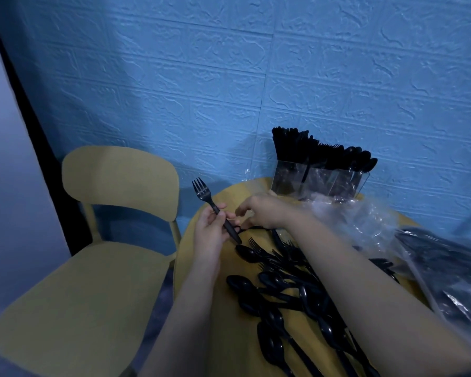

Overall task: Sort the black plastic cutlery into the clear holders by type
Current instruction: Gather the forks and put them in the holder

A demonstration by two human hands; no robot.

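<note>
My left hand (211, 229) grips a black plastic fork (201, 190) by its handle, tines pointing up, above the table's left edge. My right hand (261, 212) reaches across beside it with fingers curled down onto a black piece (253, 228) lying on the table; whether it holds that piece is unclear. A heap of loose black spoons and forks (291, 289) covers the yellow round table (201, 295). At the back stand the clear holders (318, 180), filled with upright black cutlery.
Crumpled clear plastic wrap (365, 221) lies right of my right arm, and a plastic bag with more black cutlery (452, 268) sits at the far right. A yellow chair (98, 240) stands left of the table. A blue textured wall is behind.
</note>
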